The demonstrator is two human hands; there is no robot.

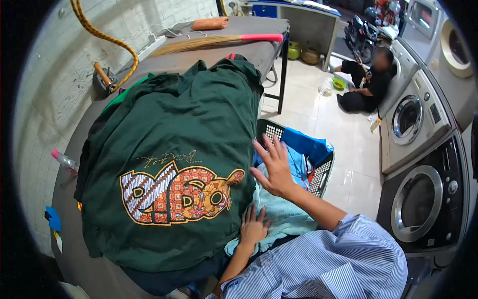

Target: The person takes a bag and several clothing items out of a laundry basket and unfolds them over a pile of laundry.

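Observation:
A dark green shirt [164, 124] with a large patterned print lies spread on top of a pile of clothes on the grey ironing table. My left hand [254, 226] rests at the shirt's near right edge, fingers spread, over a pale teal cloth [279, 214]. Farther up, my right hand [273, 167] is open with fingers apart, near the shirt's right edge and above the laundry basket. Nothing is held in it. Beside the table, the dark plastic basket [324, 174] contains blue and light-coloured clothes, partly hidden by my right arm.
A straw broom [214, 42] with a pink handle lies across the table's far end. An iron [103, 78] stands by the wall beneath a yellow hose [107, 37]. Washing machines [408, 119] line the right side. A person [371, 84] sits on the floor near a green bowl [338, 83].

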